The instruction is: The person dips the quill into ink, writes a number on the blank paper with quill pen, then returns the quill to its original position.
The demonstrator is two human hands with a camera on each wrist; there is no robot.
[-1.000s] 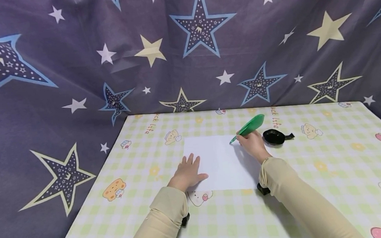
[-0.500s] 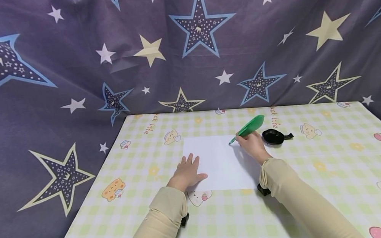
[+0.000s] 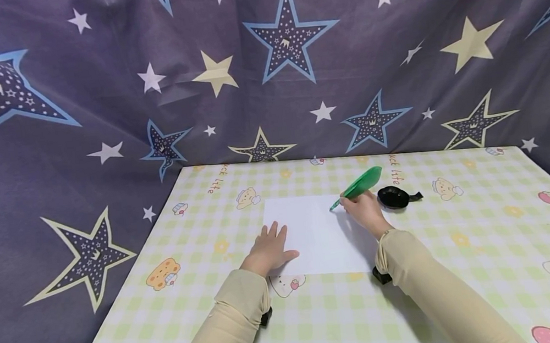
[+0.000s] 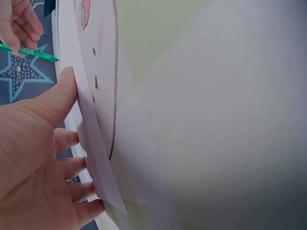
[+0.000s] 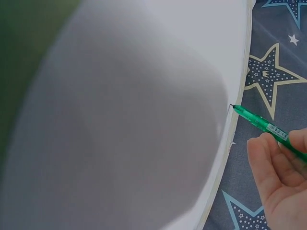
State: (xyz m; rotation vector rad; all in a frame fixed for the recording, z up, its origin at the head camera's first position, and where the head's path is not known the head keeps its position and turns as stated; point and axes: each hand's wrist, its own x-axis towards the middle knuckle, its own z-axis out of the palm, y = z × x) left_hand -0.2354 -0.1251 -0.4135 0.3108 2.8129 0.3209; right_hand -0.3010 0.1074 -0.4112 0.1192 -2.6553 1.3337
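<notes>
A plain white sheet of paper (image 3: 317,245) lies on the table in the head view. My left hand (image 3: 268,249) rests flat on its left part, fingers spread; in the left wrist view the thumb and fingertips (image 4: 84,191) touch the sheet. Over the upper right part of the sheet, my right hand (image 3: 364,211) pinches a green pen (image 3: 363,182) with a broad leaf-shaped top. The pen slants, its tip down to the left, right at the paper. In the right wrist view the pen barrel (image 5: 259,122) carries a barcode label, and its dark point meets the white surface.
A small black frying pan (image 3: 394,197) sits just right of my right hand, handle pointing right. The table wears a green-checked cartoon cloth (image 3: 209,310). Behind it hangs a dark curtain (image 3: 221,27) printed with stars.
The right hand has tilted slightly and the pen tip has shifted a little toward me across the sheet. The left hand stays in place on the paper.
</notes>
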